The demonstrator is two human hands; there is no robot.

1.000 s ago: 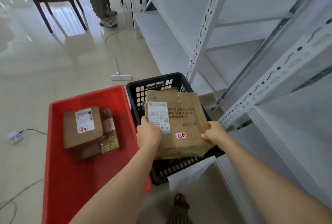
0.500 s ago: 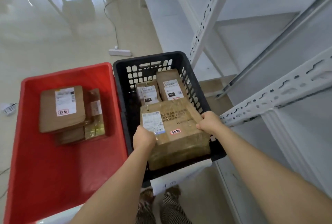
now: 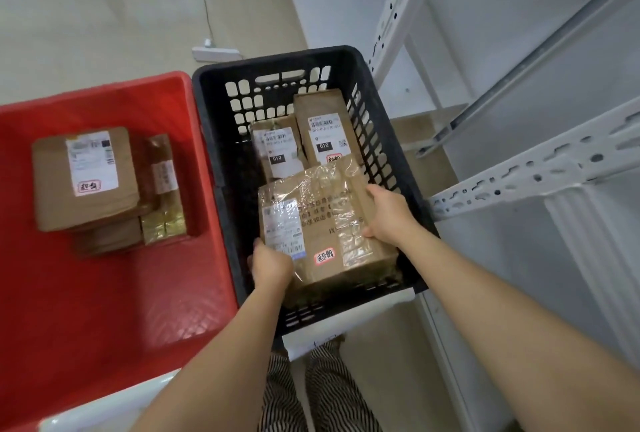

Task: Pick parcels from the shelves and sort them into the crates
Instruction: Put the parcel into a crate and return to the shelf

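The left hand (image 3: pixel 272 263) and right hand (image 3: pixel 386 211) gripped opposite edges of the taped parcel (image 3: pixel 322 223) inside the black crate (image 3: pixel 221 140) — best lowered level beside the two parcels (image 3: pixel 301 140) already there — then released.

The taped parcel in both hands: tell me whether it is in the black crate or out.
In. The taped parcel sits below the black crate rim, tilted.
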